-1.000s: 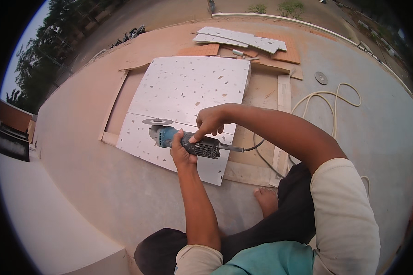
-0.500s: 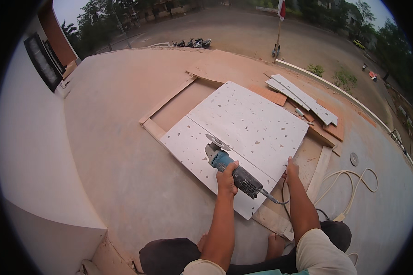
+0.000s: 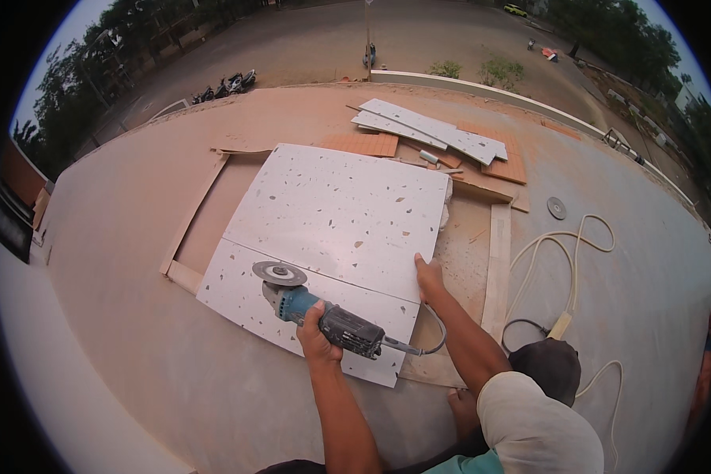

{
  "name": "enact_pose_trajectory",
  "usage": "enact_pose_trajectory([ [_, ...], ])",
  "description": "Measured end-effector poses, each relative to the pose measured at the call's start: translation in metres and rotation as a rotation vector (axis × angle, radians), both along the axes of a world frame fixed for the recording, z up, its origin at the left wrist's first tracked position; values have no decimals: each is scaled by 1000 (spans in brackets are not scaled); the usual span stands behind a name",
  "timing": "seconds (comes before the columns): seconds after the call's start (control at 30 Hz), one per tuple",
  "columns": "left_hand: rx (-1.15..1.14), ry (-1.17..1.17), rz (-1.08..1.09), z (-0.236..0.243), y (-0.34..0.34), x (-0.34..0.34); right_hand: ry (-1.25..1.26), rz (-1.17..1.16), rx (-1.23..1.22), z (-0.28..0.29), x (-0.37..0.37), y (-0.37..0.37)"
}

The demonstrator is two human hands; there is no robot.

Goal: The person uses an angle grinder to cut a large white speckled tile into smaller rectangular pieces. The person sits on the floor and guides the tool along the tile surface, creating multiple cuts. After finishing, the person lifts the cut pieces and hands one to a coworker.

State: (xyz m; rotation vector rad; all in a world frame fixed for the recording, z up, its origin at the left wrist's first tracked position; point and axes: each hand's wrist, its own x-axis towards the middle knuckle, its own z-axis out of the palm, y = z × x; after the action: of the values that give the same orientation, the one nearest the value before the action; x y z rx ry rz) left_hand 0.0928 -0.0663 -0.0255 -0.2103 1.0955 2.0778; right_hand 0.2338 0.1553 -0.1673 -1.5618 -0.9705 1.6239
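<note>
Setting: open concrete roof slab [image 3: 134, 371], with a road and trees beyond its far edge.
Workpiece: white speckled tile [image 3: 336, 237], lying flat on a wooden frame [image 3: 183, 276] near the slab's middle; a cut line crosses it close to its near edge.
Tool: angle grinder [image 3: 316, 312], its disc over the near strip of the tile beside the cut line; its cord runs toward the cable [image 3: 565, 272] coiled on the right.
Left hand [image 3: 317, 341]: fingers closed around the grinder body, forearm straight, coming from the lower edge.
Right hand [image 3: 428, 276]: palm down, fingers spread flat on the tile's right edge, gripping nothing.
Step (judged): lining up the cut; the next move calls for steady downward pressure.
Background: offcuts [image 3: 430, 133] stacked at the frame's far side.
</note>
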Motion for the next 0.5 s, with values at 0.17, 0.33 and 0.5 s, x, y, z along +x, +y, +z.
enact_pose_trajectory([
  [0.17, 5, -3, 22, 2, 10, 7, 5, -4, 83, -7, -10, -3],
  [0.33, 31, 14, -19, -5, -3, -2, 2, 93, 15, 13, -30, -11],
  [0.5, -27, 86, -18, -7, -9, -4, -115, 110, 22, 15, -36, -6],
])
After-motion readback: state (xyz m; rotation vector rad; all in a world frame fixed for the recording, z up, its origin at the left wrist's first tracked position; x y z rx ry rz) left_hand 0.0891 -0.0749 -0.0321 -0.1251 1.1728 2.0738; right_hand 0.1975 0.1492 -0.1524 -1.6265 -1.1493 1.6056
